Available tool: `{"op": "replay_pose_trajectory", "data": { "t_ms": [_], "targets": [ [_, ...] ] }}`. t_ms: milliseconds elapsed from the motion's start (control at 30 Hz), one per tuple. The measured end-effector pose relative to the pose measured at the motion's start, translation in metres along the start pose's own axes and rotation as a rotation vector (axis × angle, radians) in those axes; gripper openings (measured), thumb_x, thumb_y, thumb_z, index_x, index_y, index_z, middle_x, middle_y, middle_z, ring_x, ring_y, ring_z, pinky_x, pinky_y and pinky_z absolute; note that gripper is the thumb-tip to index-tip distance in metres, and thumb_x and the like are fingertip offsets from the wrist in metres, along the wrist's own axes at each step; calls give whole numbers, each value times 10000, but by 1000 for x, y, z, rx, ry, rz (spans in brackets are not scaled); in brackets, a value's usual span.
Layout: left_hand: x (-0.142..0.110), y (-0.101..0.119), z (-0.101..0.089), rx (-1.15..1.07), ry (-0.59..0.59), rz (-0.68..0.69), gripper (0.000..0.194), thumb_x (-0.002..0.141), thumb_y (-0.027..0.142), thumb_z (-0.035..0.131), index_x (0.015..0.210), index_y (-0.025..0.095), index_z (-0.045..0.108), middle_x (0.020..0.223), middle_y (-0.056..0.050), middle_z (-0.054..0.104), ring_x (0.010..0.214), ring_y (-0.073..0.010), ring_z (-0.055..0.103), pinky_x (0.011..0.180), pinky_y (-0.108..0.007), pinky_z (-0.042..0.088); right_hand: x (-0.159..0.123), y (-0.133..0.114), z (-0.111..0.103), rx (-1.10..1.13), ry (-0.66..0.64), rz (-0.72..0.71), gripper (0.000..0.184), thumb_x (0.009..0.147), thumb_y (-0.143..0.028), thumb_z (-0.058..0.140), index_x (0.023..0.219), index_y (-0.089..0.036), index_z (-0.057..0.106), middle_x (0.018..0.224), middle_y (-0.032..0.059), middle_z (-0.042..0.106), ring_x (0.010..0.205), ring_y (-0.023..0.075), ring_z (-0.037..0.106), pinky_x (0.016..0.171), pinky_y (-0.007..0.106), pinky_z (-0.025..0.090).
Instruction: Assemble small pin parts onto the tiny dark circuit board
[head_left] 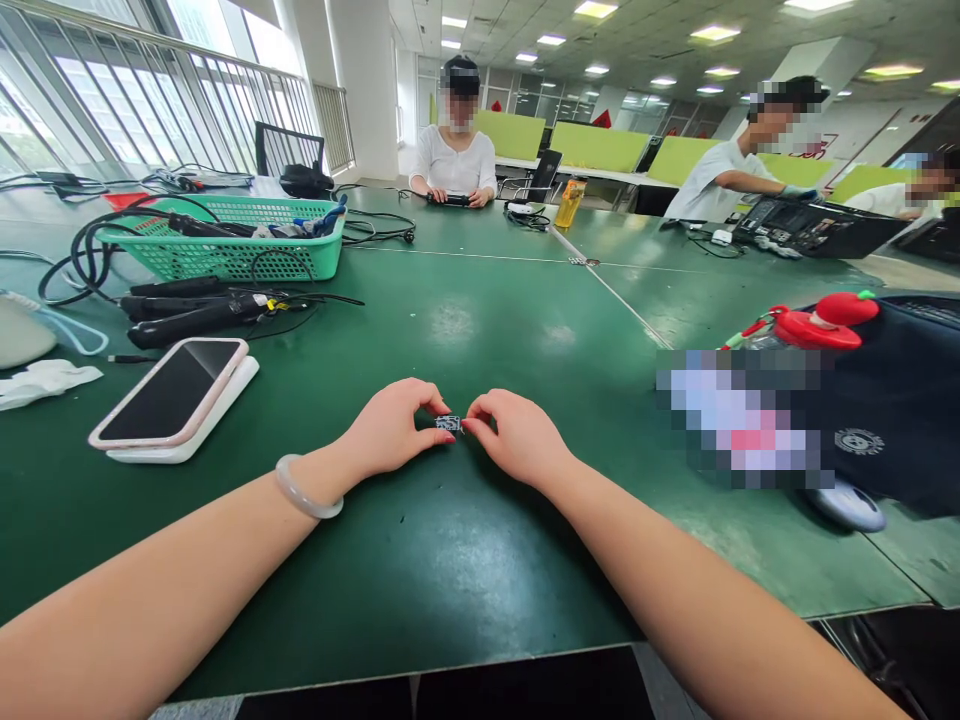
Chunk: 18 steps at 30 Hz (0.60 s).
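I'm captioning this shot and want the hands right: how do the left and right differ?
The left hand has thumb and finger apart around the small patterned part; the right hand has its fingertips nearly together at the part's right end. The left hand's wrist wears a pale bangle; the right hand's is bare. Both hands show red nails.
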<state>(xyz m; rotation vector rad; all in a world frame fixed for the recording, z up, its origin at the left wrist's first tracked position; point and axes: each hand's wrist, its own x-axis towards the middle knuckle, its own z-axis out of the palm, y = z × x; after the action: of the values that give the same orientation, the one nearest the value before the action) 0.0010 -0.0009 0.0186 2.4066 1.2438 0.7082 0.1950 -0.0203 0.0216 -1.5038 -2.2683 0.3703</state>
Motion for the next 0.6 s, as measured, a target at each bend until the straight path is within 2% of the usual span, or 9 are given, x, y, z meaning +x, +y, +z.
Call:
{"op": "replay_pose_trajectory", "data": {
  "t_ms": [100,233,333,467,600],
  "targets": [
    [0,-2,0,25,-10,-11,268,693,446,658,808,214,590,928,-26,649,897,-213,583,831,-370,450,1,2,5,-26,-74,32,118,822,-308,572,774,-206,606,800,3,581,716,117,522,621,235,358],
    [0,-1,-2,45,-27,-20,274,691,454,654,810,216,585,924,-26,651,900,-216,586,820,-365,454,2,2,11,-56,-89,10,106,839,-238,525,791,-198,611,805,15,586,721,119,526,629,238,362],
    [-2,-2,-3,48,-27,-31,277,691,460,646,810,217,585,921,-26,651,911,-219,586,823,-366,453,0,0,12,-55,-50,5,117,852,-233,510,800,-195,609,822,19,588,739,121,534,648,239,374],
    [-2,-1,-4,40,-26,-31,277,691,458,650,802,212,586,920,-30,652,910,-218,587,830,-364,452,-4,-5,6,4,73,-42,118,872,-228,489,841,-194,597,868,15,592,755,109,534,685,230,395],
    [-2,2,-5,12,-27,-30,266,678,434,668,795,207,593,900,-31,654,900,-219,588,829,-367,452,-7,-6,1,42,59,-162,143,893,-245,466,873,-196,599,898,18,594,766,102,538,699,224,406]
  ]
}}
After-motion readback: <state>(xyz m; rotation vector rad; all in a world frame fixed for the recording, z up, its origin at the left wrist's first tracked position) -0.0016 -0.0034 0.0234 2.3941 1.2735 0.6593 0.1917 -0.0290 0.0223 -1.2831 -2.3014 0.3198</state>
